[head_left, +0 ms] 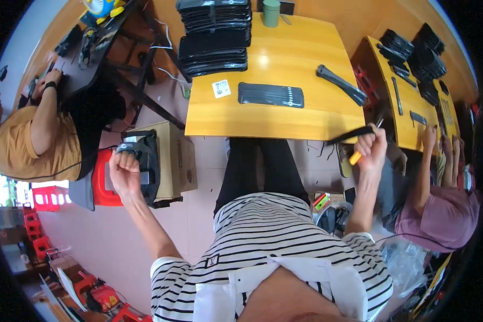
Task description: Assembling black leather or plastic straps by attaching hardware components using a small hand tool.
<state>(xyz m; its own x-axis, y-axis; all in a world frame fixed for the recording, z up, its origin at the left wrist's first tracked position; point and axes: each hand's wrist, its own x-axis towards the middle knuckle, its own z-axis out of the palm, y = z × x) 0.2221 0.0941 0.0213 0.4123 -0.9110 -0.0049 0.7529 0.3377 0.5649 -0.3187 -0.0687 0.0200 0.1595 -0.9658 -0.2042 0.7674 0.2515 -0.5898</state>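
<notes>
Striped shirt [276, 225] fabric lies nearest the camera. Beyond it, a black strip [350, 134] juts from the right hand [371, 145], near the table's [225, 121] front edge; that hand is curled tight round the strip and a yellow-handled tool [355, 158] — best handled with the metal end kept clear of fingers and strip. The left hand [124, 170] is curled, well apart; whether it grips the grey piece [127, 146] above it cannot be told. A flat black pack [270, 95] and black stacks [213, 53] lie on the table.
</notes>
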